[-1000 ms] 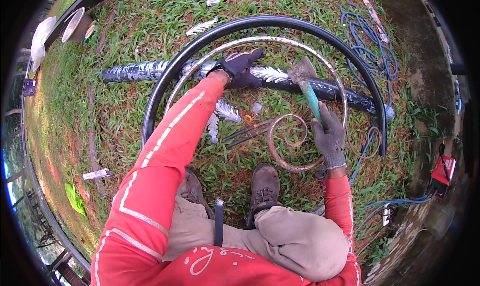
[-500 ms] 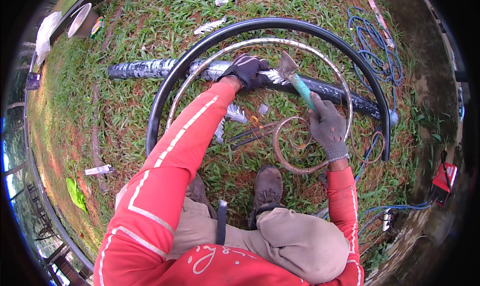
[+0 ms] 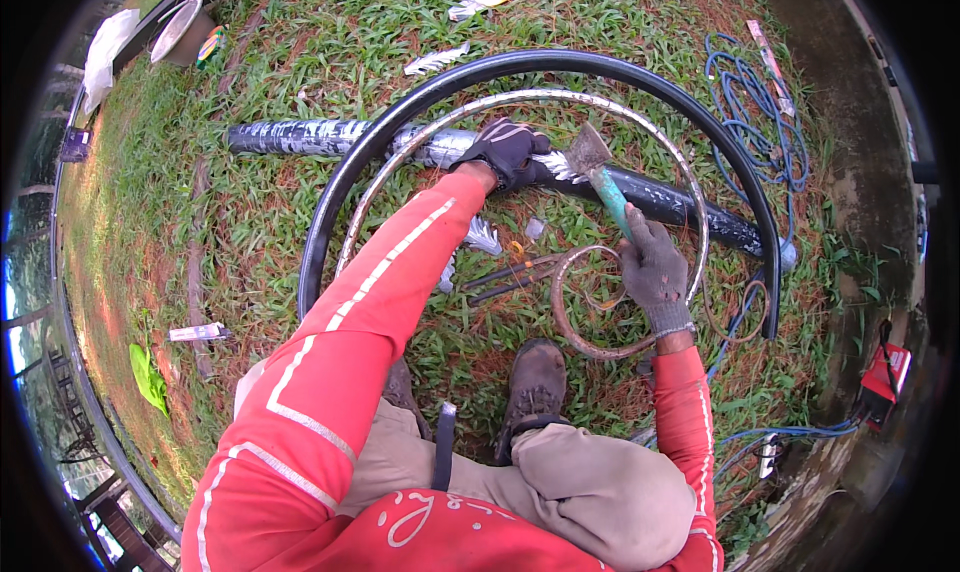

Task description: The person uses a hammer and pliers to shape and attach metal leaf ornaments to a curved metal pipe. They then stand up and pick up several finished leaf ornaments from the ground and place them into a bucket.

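My left hand point(image 3: 508, 155), in a black and grey glove, is closed on a silvery leaf-shaped metal piece point(image 3: 560, 166) and rests over a dark pipe point(image 3: 650, 194) with silver smears. The leaf's far end sticks out to the right along the pipe; its other end is hidden under my fingers. In a grey glove, my right hand point(image 3: 653, 267) grips a hatchet point(image 3: 614, 200) by its teal handle. The hatchet's flared, rusty head is just right of the leaf, above the pipe. A black curved tube point(image 3: 560, 63) and a thinner worn metal hoop point(image 3: 530, 94) arch across the pipe.
Long-handled tongs point(image 3: 510, 275) and a rusty scrolled strip point(image 3: 562, 317) lie near my boots point(image 3: 536, 377). More silvery leaves point(image 3: 484, 236) are on the grass. Blue cable point(image 3: 752, 132) coils at the right, with a red box point(image 3: 886, 372) nearby. A bucket point(image 3: 184, 34) stands far left.
The whole view has shifted, so the things on the grass sit slightly lower. The hatchet's head has turned a little beside the leaf. Both hands keep their grips.
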Available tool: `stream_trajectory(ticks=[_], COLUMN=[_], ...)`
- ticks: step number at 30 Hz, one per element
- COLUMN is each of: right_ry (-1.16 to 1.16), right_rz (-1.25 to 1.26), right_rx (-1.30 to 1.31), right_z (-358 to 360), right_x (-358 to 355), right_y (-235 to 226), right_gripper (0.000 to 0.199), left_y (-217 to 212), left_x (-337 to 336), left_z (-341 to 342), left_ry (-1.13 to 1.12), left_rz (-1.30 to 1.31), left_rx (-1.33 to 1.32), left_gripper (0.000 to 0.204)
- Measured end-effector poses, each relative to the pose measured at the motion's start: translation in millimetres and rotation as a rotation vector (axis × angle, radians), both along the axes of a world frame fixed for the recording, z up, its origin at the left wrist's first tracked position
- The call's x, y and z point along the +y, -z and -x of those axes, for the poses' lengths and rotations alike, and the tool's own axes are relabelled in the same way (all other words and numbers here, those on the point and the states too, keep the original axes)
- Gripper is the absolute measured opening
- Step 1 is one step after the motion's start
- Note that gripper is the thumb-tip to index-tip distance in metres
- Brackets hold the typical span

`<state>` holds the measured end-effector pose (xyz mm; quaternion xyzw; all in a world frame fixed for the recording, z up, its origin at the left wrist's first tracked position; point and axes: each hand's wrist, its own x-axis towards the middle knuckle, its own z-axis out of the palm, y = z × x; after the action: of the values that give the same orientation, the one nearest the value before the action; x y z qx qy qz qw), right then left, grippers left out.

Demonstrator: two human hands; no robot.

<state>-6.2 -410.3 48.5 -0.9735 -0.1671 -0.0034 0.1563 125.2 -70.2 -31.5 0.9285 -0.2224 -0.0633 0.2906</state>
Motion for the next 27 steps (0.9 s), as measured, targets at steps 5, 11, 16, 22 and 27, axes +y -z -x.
stream_trajectory(ticks=[5,11,16,22,27], right_ry=[-0.032,0.092,0.399,0.628,0.623], right_rz=[-0.062,-0.205,-0.619,-0.645,-0.638], right_rx=[-0.092,0.085,0.191,0.364,0.388], right_z=[-6.7,12.0,63.1,108.5,107.8], right_x=[10.0,0.4,-28.4,-47.5,-43.9], right_y=[4.6,4.5,33.7,32.2,31.4], right_gripper=[0.070,0.065,0.065,0.063,0.062], left_y=[-2.9,9.2,-32.0,-67.3,-73.9], left_x=[-1.5,6.8,29.6,97.2,146.5], left_z=[3.1,13.8,-2.2,-43.3,-40.5], left_ry=[-0.041,0.031,0.165,-0.253,-0.468], left_rz=[-0.043,-0.093,-0.144,-0.017,-0.319], left_rx=[-0.031,-0.203,-0.246,-0.562,-0.515], left_gripper=[0.043,0.039,0.030,0.026,0.092])
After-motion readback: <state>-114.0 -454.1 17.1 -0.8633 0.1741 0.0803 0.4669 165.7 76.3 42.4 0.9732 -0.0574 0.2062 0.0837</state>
